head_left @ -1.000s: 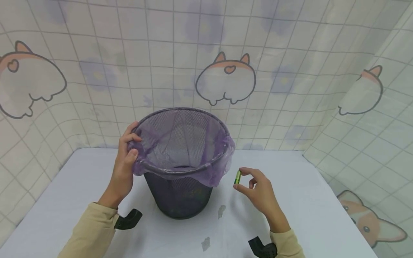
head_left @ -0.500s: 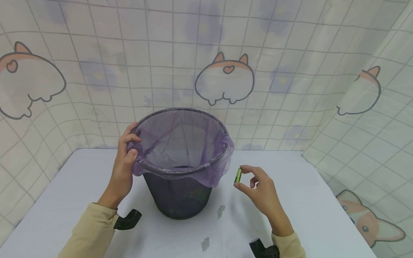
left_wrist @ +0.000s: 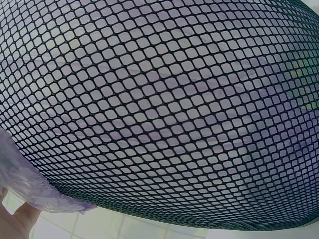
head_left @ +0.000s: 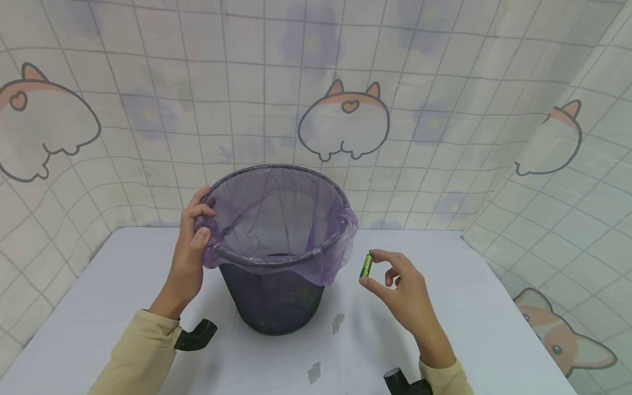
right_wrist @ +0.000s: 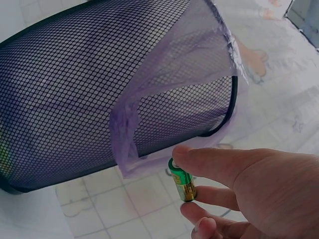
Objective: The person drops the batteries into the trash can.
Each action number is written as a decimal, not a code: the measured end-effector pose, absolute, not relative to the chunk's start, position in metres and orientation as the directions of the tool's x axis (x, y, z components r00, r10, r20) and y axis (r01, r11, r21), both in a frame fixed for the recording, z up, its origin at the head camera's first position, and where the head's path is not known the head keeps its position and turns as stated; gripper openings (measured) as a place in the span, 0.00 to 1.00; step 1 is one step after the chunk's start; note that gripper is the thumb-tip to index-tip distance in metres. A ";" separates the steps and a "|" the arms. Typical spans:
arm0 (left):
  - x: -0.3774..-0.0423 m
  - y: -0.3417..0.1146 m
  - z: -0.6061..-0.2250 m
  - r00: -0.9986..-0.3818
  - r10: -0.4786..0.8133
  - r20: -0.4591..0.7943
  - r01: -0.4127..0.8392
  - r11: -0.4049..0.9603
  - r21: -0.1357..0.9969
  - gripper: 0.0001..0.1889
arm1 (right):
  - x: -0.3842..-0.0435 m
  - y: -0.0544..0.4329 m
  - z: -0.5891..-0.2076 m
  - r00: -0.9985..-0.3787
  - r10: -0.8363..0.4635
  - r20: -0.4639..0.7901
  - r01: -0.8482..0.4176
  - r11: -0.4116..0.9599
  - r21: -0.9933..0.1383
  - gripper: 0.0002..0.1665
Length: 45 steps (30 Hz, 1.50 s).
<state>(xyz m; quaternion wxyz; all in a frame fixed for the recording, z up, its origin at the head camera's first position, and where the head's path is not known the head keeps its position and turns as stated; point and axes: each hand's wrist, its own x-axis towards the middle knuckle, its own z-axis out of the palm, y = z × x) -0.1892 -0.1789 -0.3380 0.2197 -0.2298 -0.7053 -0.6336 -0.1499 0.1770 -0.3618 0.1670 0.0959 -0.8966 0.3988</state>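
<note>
A black mesh wastebasket [head_left: 274, 307], lined with a purple plastic bag [head_left: 332, 262], stands on the white table in the head view. At its left rim my left hand [head_left: 190, 252] holds on, thumb outside and fingertips over the edge. Just right of the basket, my right hand [head_left: 402, 291] pinches a small green battery [head_left: 366, 265] by its ends between thumb and index finger. The right wrist view shows the battery's green and gold wrapper, apart from the bag. Through the mesh [left_wrist: 164, 109], the left wrist view gives a blurred greenish patch low in the basket.
The white table [head_left: 474, 329] has two grey marks in front of the basket. Behind and at the sides hangs a gridded curtain [head_left: 424, 181] with cartoon dog prints. A black wrist mount [head_left: 197, 336] juts from the left sleeve, another [head_left: 402, 382] from the right.
My right hand has drifted slightly up and to the right, and the battery in it leans a little more. The left hand and the basket look the same.
</note>
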 end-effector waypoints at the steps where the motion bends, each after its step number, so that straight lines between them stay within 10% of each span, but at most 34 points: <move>1: -0.189 -0.179 -0.338 -0.798 0.046 0.601 0.603 0.088 0.793 0.18 | -0.149 0.177 -0.361 -0.925 -0.039 0.377 -0.307 0.661 -0.684 0.30; 45: -0.190 -0.179 -0.340 -0.801 0.038 0.598 0.599 0.056 0.799 0.19 | -0.131 0.174 -0.340 -0.902 -0.011 0.431 -0.352 0.598 -0.720 0.28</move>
